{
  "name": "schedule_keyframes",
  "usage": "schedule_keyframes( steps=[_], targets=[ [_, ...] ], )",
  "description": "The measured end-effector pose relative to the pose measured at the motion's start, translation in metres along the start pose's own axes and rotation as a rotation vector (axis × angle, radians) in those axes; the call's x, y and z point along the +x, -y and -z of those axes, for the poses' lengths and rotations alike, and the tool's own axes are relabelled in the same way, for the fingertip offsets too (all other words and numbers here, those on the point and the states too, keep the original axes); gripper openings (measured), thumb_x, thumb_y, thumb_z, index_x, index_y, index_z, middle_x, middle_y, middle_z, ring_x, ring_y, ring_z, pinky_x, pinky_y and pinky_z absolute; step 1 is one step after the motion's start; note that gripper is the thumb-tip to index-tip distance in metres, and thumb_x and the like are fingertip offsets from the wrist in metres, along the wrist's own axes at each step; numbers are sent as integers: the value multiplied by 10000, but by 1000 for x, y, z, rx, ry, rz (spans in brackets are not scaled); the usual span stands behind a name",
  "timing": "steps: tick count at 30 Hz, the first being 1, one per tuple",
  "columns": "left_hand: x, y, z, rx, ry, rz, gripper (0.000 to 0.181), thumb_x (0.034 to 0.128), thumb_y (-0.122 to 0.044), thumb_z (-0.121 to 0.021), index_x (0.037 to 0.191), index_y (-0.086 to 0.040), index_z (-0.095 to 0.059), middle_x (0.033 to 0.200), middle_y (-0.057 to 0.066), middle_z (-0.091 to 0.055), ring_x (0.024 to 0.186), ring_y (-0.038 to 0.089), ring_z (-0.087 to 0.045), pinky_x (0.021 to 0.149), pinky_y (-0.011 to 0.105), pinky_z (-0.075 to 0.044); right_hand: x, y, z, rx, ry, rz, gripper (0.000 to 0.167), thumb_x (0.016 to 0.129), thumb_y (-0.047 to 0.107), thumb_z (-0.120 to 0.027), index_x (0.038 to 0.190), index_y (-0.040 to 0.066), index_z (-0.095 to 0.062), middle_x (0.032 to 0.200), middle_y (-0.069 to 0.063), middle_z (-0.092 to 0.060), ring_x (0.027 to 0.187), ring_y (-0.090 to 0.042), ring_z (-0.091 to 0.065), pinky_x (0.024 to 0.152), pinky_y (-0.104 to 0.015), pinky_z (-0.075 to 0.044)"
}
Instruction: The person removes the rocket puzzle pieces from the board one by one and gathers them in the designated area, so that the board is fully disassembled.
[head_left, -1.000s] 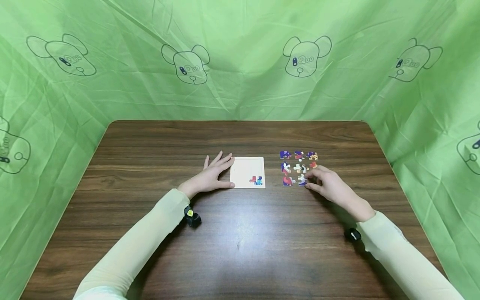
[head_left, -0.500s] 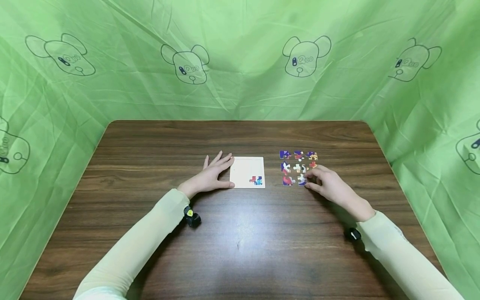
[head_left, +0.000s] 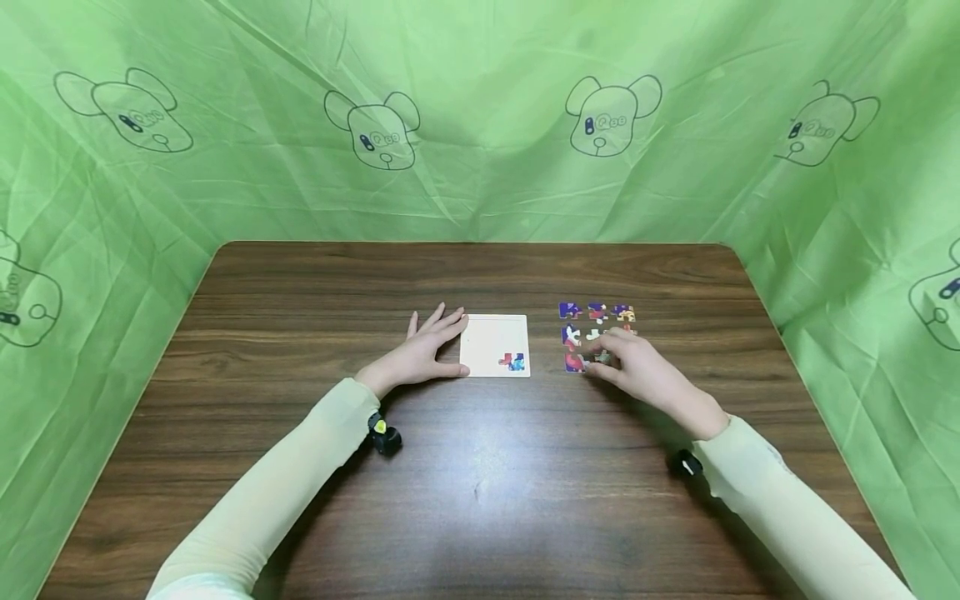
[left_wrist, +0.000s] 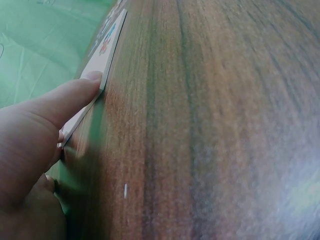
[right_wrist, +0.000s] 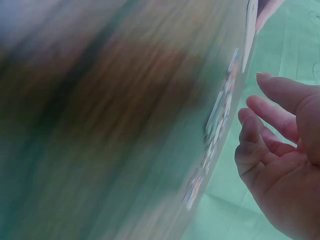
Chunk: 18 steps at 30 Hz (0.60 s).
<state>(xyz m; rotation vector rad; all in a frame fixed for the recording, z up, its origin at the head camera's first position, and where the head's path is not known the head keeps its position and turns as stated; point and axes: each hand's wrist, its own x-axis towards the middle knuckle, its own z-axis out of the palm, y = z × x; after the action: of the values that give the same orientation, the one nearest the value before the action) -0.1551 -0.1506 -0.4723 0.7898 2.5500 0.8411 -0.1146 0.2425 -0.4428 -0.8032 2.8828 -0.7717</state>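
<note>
My left hand (head_left: 416,357) lies at the left side of a square white puzzle board (head_left: 487,342), fingers spread. Its thumb rests on the board's near left corner, seen also in the left wrist view, and a fingertip touches the far left corner. Red and blue puzzle pieces (head_left: 513,362) lie joined in the board's near right corner. My right hand (head_left: 637,365) hovers over the loose puzzle pieces (head_left: 571,335) right of the board. Its thumb and bent fingers stand apart above a red and purple piece (head_left: 574,363); nothing shows between them. The hand partly covers several pieces.
The loose pieces lie in rows, with a purple one (head_left: 569,310) at the far left of the group. Brown wood-grain table (head_left: 480,500) surrounds everything. Green cloth (head_left: 480,167) with printed animal heads hangs behind and at both sides.
My right hand has shifted left and slightly up, from the right edge of the loose pieces to over their middle. The left hand and the board have not moved.
</note>
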Motion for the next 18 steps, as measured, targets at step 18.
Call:
schedule_keyframes(
  steps=[18],
  targets=[
    [-1, -1, 0, -3, -17, -12, 916, 927, -392, -789, 1638, -72, -307, 1724, 117, -210, 1606, 363, 13, 1201, 663, 165, 37, 41, -20, 30, 62, 116, 272, 943, 149, -778, 1169, 8, -723, 1144, -124, -699, 944, -247, -680, 833, -399, -587]
  ],
)
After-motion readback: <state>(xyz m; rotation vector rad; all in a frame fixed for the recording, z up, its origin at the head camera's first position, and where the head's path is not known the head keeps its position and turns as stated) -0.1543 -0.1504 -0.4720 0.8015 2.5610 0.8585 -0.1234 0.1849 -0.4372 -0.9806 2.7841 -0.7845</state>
